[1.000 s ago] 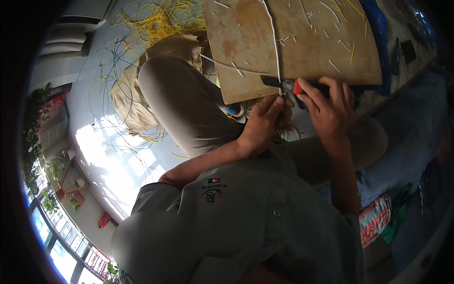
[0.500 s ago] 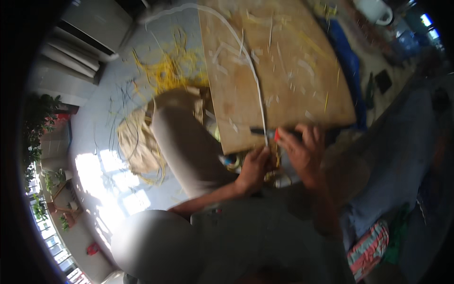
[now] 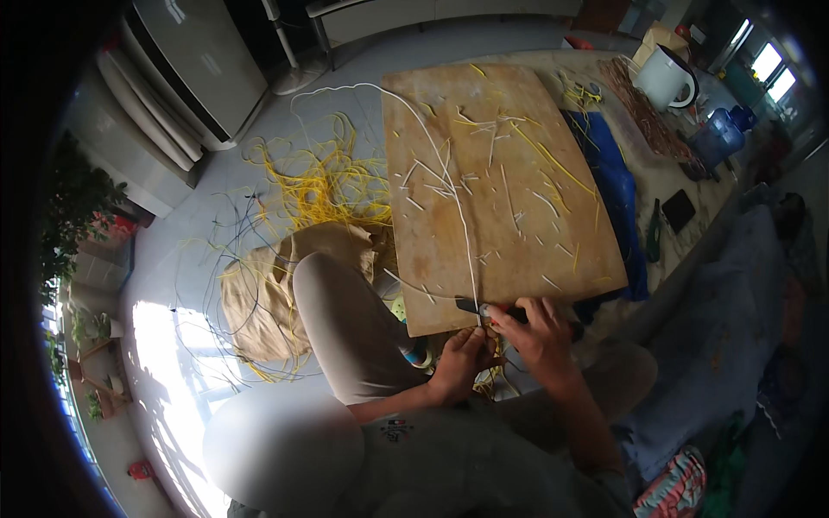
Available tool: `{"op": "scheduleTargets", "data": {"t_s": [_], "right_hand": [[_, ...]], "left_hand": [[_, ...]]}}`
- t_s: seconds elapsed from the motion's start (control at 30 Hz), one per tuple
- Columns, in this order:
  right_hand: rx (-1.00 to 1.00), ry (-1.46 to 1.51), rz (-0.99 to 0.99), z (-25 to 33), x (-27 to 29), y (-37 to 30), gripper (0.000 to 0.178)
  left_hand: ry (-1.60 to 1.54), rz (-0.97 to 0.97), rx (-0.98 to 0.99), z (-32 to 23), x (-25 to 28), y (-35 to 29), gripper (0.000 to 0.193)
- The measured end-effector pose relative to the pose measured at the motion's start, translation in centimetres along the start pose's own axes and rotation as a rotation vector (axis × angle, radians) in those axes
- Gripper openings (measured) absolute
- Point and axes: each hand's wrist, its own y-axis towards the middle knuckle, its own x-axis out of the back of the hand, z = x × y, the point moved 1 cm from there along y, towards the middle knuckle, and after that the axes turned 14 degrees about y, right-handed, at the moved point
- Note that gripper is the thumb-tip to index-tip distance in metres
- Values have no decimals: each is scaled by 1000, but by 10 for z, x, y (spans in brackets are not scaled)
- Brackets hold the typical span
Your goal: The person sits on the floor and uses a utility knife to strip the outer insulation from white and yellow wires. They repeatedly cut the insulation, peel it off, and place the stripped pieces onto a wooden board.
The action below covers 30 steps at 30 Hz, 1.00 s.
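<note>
A long white cable (image 3: 469, 242) runs down a wooden board (image 3: 440, 250) to the board's near edge. There my left hand (image 3: 460, 364) pinches its near end. Curled around the dark handle of a knife, my right hand (image 3: 541, 341) is just to the right. The knife (image 3: 467, 306) has a black blade and a bit of red by my thumb. Its blade lies across the cable at the edge, close above my left fingertips; whether it cuts in cannot be made out. White and yellow insulation scraps (image 3: 546, 203) are scattered on the board.
Left of the board, tangled yellow wire (image 3: 332, 186) lies on the floor beside a tan sack (image 3: 263, 298). My bent knee (image 3: 332, 319) is near the board's left side. On the right are a blue sheet (image 3: 609, 173), a green-handled tool (image 3: 654, 231), a white mug (image 3: 665, 79) and a blue bottle (image 3: 721, 134).
My view has shifted, so the board and both hands appear lower, and the blur has cleared. The hands keep their grip on cable and knife.
</note>
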Motion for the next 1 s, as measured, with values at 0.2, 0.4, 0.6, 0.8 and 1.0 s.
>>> {"op": "scheduleTargets", "data": {"t_s": [0.2,0.4,0.6,0.8,1.0], "right_hand": [[13,-74,-53,0,-6,0,33],[18,-40,-115,-3,-10,2,32],[24,5,-135,-6,-13,4,32],[-14,-37,-127,-5,-13,9,27],[0,-40,-149,-10,-26,5,20]], "left_hand": [[-24,50,-6,3,5,0,17],[-34,64,-20,5,6,3,16],[-36,44,-22,2,5,4,20],[-11,28,-21,7,5,5,21],[-48,25,-10,5,3,4,21]]}}
